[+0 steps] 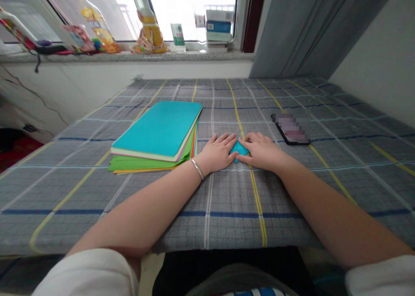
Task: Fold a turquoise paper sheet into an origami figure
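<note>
A small piece of folded blue paper [239,149] lies flat on the checked cloth between my two hands. My left hand [221,152], with a silver bangle at the wrist, rests palm down over the paper's left side, fingers stretched out. On the other side, my right hand [262,151] lies over the paper's right edge with its fingers extended. Both thumbs come close together at the near edge of the paper. The parts of the paper under the hands are hidden. A stack of coloured paper sheets [158,129], blue on top with green and orange below, lies left of my left hand.
A phone [292,129] lies to the right of my right hand. The grey checked cloth [181,231] covers the table. Along the windowsill [123,57] stand a drink bottle [97,23], a yellow container [152,32], a carton [219,27] and other items. A grey curtain [298,28] hangs at right.
</note>
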